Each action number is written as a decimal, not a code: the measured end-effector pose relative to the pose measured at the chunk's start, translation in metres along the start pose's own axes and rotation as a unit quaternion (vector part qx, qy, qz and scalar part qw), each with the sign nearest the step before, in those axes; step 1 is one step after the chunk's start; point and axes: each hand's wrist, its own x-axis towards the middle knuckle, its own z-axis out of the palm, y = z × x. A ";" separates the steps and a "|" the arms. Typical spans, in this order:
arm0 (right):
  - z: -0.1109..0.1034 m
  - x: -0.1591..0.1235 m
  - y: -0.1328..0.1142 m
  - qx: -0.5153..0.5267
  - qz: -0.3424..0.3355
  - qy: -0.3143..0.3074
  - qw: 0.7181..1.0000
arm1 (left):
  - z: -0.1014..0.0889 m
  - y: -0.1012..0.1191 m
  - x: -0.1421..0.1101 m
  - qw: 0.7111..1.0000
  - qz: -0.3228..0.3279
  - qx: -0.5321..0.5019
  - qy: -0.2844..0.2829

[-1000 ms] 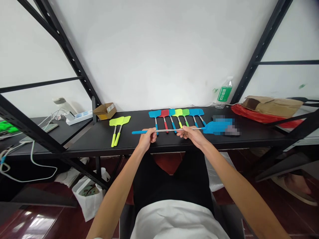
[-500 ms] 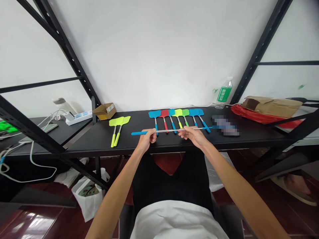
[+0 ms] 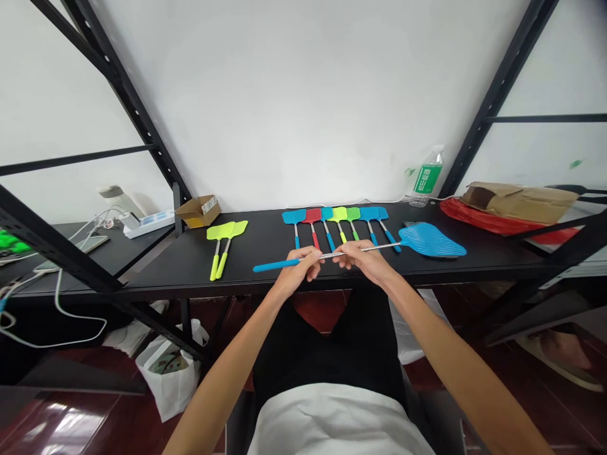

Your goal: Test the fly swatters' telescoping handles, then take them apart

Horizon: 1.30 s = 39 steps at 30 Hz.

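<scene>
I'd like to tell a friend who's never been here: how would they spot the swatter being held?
Against the white wall runs a long black shelf. Near its front edge, the left hand and right hand hold a blue swatter with a metal rod. Unlike the swatters lying in a row beyond, it runs crosswise and is in the hands.

Clear bottle (image 3: 429,172) (green label (image 3: 426,180) and all) by the wall (image 3: 303,101) — little open cardboard box (image 3: 197,215) over left, white power strip (image 3: 150,223) near it.
</scene>
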 end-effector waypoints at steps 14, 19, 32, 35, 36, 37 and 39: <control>0.019 -0.003 0.007 0.009 0.018 -0.081 0.997 | 0.015 -0.007 0.001 0.999 -0.002 -0.013 -0.052; 0.019 -0.001 0.012 0.031 0.019 -0.051 0.998 | 0.011 -0.013 0.004 0.999 -0.012 -0.024 -0.039; 0.015 0.006 0.024 0.048 -0.006 0.008 0.999 | 0.007 -0.011 0.007 0.989 -0.064 -0.127 0.046; 0.008 0.005 0.025 0.053 -0.006 0.021 0.998 | 0.002 -0.009 0.007 0.988 -0.077 -0.125 0.048; 0.006 0.005 0.024 0.055 -0.004 0.020 0.998 | 0.000 -0.009 0.007 0.989 -0.080 -0.117 0.042; 0.004 0.005 0.024 0.057 0.000 0.022 0.998 | -0.004 -0.009 0.007 0.990 -0.081 -0.113 0.039; -0.002 0.005 0.021 0.061 0.005 0.033 0.998 | -0.013 -0.011 0.008 0.990 -0.072 -0.115 0.048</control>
